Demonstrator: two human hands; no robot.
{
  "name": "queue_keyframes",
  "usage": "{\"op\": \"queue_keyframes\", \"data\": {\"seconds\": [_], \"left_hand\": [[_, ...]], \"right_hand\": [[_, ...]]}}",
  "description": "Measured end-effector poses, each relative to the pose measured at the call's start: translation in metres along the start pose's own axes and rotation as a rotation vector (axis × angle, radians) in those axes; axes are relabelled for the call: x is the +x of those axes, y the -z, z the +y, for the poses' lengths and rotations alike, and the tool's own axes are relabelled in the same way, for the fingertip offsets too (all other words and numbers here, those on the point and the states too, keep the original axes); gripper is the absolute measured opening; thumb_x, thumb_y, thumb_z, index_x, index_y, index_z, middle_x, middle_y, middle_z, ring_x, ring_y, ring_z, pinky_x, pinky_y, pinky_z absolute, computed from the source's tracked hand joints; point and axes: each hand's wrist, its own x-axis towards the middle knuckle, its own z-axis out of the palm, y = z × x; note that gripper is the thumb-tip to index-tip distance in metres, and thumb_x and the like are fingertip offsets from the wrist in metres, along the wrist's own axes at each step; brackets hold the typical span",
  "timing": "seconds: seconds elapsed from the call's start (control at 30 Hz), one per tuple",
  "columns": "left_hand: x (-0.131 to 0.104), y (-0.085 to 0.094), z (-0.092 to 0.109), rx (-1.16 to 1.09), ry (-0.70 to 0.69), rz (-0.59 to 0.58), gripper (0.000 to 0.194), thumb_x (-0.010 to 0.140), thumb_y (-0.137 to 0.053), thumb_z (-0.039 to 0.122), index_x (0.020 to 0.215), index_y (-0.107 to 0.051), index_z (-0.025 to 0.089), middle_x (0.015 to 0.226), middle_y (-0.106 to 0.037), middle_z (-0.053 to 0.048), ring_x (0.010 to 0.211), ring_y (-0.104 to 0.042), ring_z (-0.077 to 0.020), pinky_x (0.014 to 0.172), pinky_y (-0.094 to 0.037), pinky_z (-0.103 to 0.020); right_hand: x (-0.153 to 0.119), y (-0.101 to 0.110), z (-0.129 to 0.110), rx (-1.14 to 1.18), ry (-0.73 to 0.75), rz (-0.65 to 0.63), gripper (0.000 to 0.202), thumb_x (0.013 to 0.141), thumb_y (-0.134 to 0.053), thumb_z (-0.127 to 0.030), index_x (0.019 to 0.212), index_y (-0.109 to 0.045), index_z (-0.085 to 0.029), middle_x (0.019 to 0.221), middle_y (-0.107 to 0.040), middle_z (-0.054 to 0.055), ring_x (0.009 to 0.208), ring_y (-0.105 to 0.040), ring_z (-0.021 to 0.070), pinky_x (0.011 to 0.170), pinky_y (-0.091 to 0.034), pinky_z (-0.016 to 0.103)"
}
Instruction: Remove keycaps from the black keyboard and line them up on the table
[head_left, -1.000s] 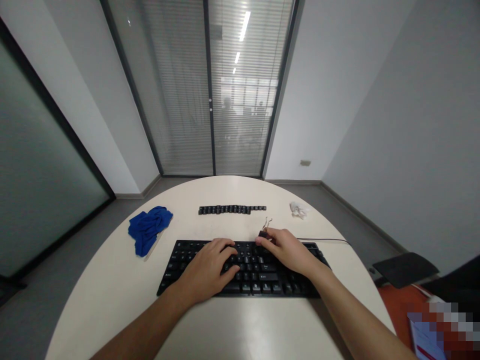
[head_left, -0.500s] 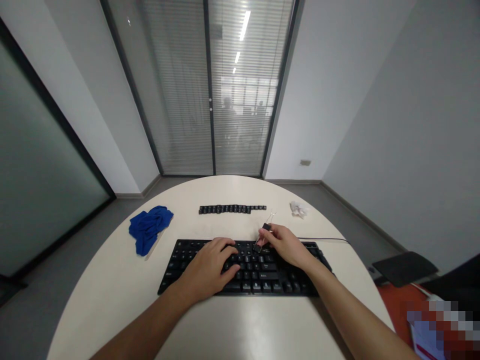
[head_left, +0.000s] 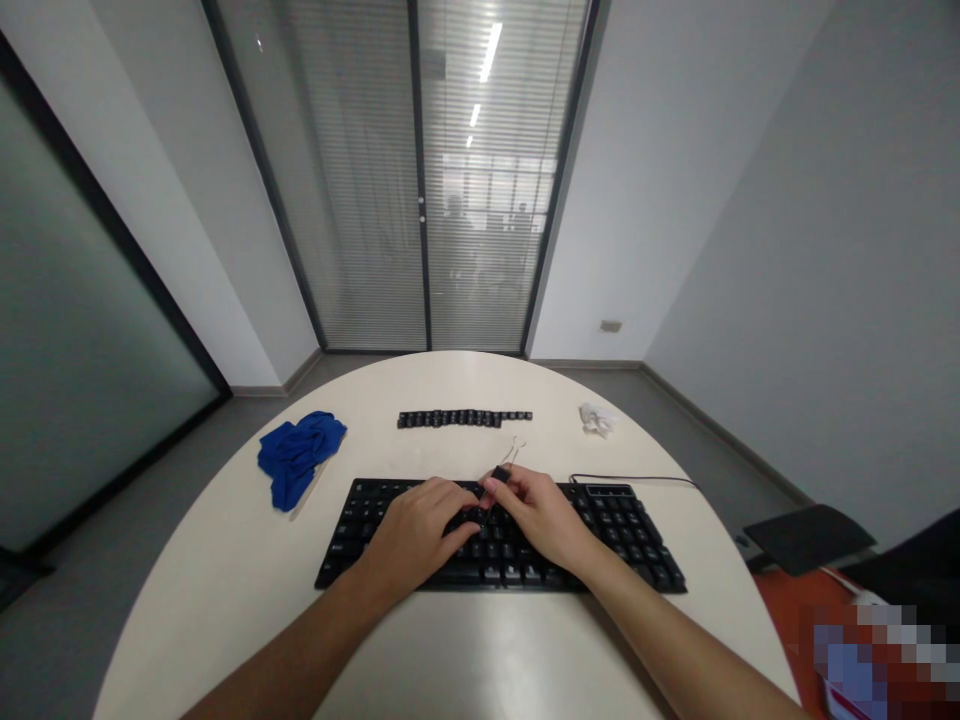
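From the head view: pinching a black binder clip between thumb and fingers of the right hand, over the rear middle of a black keyboard, with the clip tilted and a wire end slanting toward the far side of a pale table. Resting the left hand palm down across the left and middle of the keyboard, with fingers bent and thumb apart from the index finger. Holding both hands close together, with the left fingertips just beside the right; cannot tell about contact with the near end of the binder clip. Facing two close-set rows of loose black keycaps beyond the keyboard. Having a rumpled blue cloth near the left edge of the table, just beside a thin pale stick, and a crumpled white tissue near the right edge. Seeing a dark cable between the rear of the keyboard and the table's right edge, and, at lower right, a black armrest over a red-orange seat
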Motion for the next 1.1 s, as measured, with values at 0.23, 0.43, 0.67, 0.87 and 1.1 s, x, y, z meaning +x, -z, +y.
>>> {"op": "queue_keyframes", "data": {"seconds": [0.23,0.43,0.67,0.87,1.1], "left_hand": [[0.0006,0.0003,0.0014,-0.046,-0.003,-0.021,0.01,0.092,-0.063,0.024,0.102,-0.064,0.022,0.101,-0.072,-0.004,0.095,-0.066,-0.021,0.086,-0.053,-0.036],[0.0004,0.0006,0.0018,-0.054,-0.011,-0.011,0.014,0.093,-0.062,0.022,0.107,-0.063,0.023,0.104,-0.071,-0.004,0.098,-0.066,-0.0209,0.088,-0.053,-0.036],[0.0008,0.0016,0.0021,-0.038,-0.036,-0.045,0.016,0.094,-0.059,0.019,0.109,-0.061,0.024,0.109,-0.069,-0.003,0.103,-0.064,-0.0207,0.092,-0.052,-0.036],[0.0009,0.0028,0.003,0.012,-0.059,-0.046,0.022,0.093,-0.059,0.016,0.114,-0.063,0.024,0.11,-0.068,-0.003,0.102,-0.064,-0.0198,0.091,-0.053,-0.035],[-0.0003,0.0007,0.0009,0.019,-0.087,-0.032,0.02,0.096,-0.057,0.02,0.114,-0.064,0.023,0.106,-0.067,-0.004,0.096,-0.064,-0.019,0.085,-0.054,-0.032]], "right_hand": [[-0.0007,0.0046,-0.0012,-0.071,0.02,-0.089,0.044,0.098,-0.045,-0.051,0.083,-0.072,-0.019,0.084,-0.075,0.004,0.082,-0.067,0.0212,0.079,-0.048,0.031],[-0.0014,0.006,-0.0053,-0.04,0.017,-0.115,0.045,0.097,-0.046,-0.052,0.083,-0.073,-0.019,0.087,-0.076,0.003,0.085,-0.068,0.0225,0.083,-0.049,0.032],[-0.0001,0.0038,-0.0038,0.051,0.032,-0.094,0.041,0.096,-0.049,-0.05,0.077,-0.069,-0.02,0.087,-0.074,0.003,0.091,-0.067,0.0227,0.09,-0.047,0.032],[0.0013,0.0017,0.0001,0.075,0.027,-0.073,0.041,0.096,-0.049,-0.051,0.077,-0.068,-0.019,0.083,-0.072,0.004,0.088,-0.066,0.0224,0.09,-0.048,0.033],[0.002,-0.0008,0.0021,0.136,0.005,-0.053,0.037,0.097,-0.05,-0.047,0.091,-0.07,-0.017,0.082,-0.072,0.003,0.087,-0.066,0.0206,0.091,-0.047,0.033]]}}
